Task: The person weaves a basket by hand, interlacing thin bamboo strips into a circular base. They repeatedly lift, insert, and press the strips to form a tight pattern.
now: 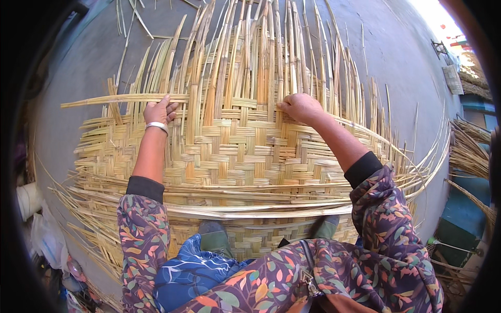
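Note:
A large mat of split-cane strips [235, 148] lies on the floor, woven in a stepped pattern. Long upright strips [271, 52] fan out from its far side. A crosswise bundle of cane strips [104, 99] sticks out left and passes among the uprights. My left hand [159, 111], with a pale bangle at the wrist, is closed on this bundle at the left, thumb along it. On the right my right hand [301, 108] is closed at the weave's far edge, around cane strips; its fingertips are partly hidden.
Loose long strips [250, 209] lie across the mat's near part, in front of my feet [215, 237]. Stray strips [138, 21] rest on the grey floor [402, 62] at the far left. Bundled stalks [469, 148] stand at the right; plastic bags [49, 237] lie at the left.

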{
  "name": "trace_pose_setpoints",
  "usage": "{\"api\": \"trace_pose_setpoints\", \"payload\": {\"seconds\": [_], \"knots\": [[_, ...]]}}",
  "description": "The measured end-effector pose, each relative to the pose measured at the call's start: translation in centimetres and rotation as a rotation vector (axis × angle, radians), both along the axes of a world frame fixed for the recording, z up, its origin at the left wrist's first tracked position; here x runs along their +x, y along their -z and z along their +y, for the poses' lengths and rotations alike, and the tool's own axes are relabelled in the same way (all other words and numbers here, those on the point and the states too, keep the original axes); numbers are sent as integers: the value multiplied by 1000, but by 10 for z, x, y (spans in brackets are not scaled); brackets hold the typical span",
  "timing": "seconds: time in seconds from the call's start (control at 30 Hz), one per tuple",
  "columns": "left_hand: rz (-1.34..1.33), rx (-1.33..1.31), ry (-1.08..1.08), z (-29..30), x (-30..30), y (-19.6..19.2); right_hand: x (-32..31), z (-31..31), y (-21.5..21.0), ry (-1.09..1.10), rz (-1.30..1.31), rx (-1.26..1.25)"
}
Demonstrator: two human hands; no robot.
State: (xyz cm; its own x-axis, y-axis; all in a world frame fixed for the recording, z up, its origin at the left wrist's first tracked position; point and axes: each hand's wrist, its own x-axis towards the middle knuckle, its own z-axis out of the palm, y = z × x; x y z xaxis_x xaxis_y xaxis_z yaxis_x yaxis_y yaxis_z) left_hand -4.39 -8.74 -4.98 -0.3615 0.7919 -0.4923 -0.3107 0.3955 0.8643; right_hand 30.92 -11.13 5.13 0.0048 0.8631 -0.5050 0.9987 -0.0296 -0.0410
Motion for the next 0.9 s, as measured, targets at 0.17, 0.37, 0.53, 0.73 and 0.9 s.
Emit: {"api": "trace_pose_setpoints", "payload": {"seconds": [0.17, 0.37, 0.53, 0.73, 0.9], "knots": [[91, -165, 271, -5, -1, -20, 9, -4, 6, -49, -21, 81], [1275, 455, 304, -16, 8, -5, -4, -7, -1, -50, -3, 82], [1697, 514, 533, 3, 16, -19, 2, -9, 4, -28, 20, 102], [1559, 313, 773, 12, 7, -33, -5, -12, -2, -32, 23, 88], [1512, 286, 889, 18, -2, -27, 11, -15, -1, -78, 50, 163]]}}
